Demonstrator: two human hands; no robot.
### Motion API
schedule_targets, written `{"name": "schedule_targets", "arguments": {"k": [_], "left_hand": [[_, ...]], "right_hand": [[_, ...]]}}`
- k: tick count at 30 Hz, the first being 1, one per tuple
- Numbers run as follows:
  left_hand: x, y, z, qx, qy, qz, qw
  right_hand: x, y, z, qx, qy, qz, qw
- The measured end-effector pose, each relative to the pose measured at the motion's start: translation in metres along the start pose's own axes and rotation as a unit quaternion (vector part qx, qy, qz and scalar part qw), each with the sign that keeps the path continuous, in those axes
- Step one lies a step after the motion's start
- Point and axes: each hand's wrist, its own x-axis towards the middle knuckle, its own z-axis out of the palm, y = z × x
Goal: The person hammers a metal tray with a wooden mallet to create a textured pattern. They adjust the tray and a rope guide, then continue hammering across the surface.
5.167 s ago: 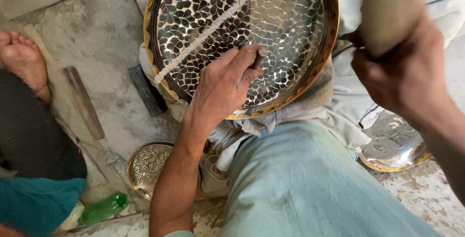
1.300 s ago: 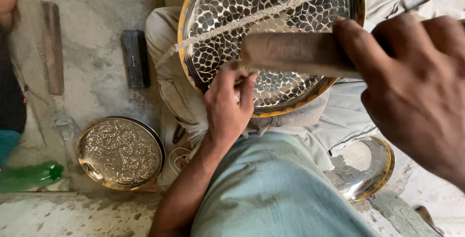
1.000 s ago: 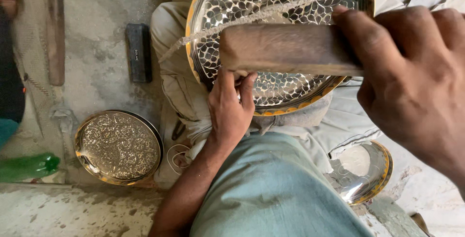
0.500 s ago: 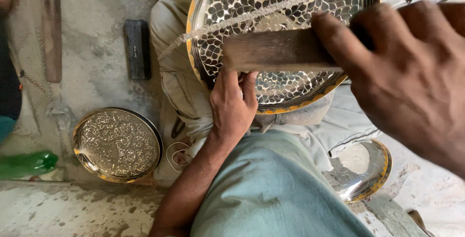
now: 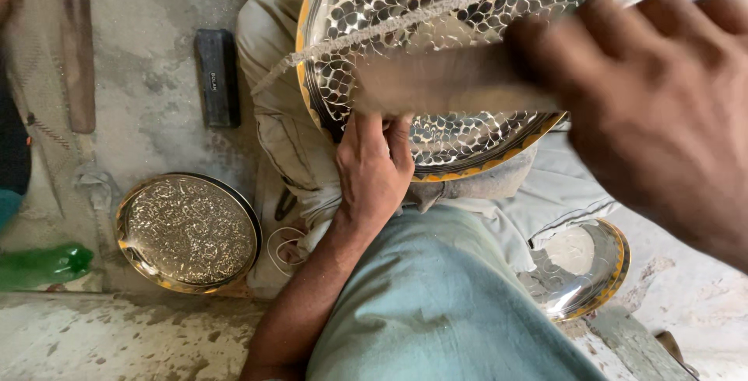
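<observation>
Looking down from the head camera, we see a large engraved metal tray (image 5: 467,30) propped on our lap at the upper centre of the frame, patterned with leaf shapes and crossed by a pale cord (image 5: 421,19).

Our left hand (image 5: 374,167), at centre, has its fingers curled against the tray's lower rim and seems to pinch something small there, though we cannot tell what.

Our right hand (image 5: 654,108), at upper right, grips a blurred wooden mallet (image 5: 444,81) over the tray.

To do this well, we judge the left hand should brace the rim firmly and each blow should land squarely.

At lower left, a smaller engraved dish (image 5: 187,233) lies on the floor (image 5: 148,100), holding nothing. At lower right, a shiny dish (image 5: 580,272) also looks empty.
</observation>
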Motion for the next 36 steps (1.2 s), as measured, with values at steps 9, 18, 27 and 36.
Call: {"name": "schedule_targets", "arguments": {"k": [9,18,27,36], "left_hand": [[0.005,0.008,-0.005,-0.001,0.006,0.019,1.0],[0.008,0.008,-0.009,-0.005,0.015,0.031,0.999],[0.006,0.003,-0.008,0.009,0.0,0.01,1.0],[0.01,0.005,-0.014,-0.017,-0.011,-0.002,1.0]], "right_hand": [[0.004,0.005,0.006,0.117,0.071,-0.002,0.991],[0.01,0.002,-0.004,0.041,0.02,-0.012,0.999],[0.019,-0.007,-0.02,-0.022,-0.007,-0.007,1.0],[0.02,-0.02,-0.043,-0.165,-0.006,-0.028,0.986]]}}
